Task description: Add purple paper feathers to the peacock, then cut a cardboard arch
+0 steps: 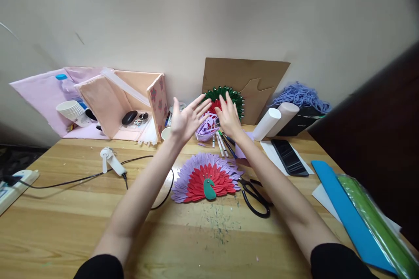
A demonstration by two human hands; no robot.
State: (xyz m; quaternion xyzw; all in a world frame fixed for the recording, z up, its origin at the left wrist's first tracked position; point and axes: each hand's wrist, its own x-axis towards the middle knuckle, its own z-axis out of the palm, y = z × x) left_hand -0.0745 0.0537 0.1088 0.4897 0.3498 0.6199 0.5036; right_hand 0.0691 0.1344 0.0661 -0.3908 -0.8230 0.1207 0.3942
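Both arms reach forward over the table, hands raised in the air. My left hand (188,120) is open, palm showing and fingers spread, holding nothing. To its right, my right hand (228,117) is open with its back toward me, fingers apart. Below them on the table lies a paper peacock (209,181) with a green body and a fan of red and purple feathers. Black-handled scissors (255,198) rest at its right side, partly under my right forearm. Behind my hands, a green and red fan-shaped craft (240,100) leans on a brown cardboard sheet (248,74), partly hidden.
A glue gun (113,163) with a black cable lies left. Pink box panels (108,109) with paper cups (72,109) stand behind it. Markers (223,144), white rolls (266,124), a phone (290,157), blue yarn (301,96) and blue (347,209) and green sheets (376,222) are right.
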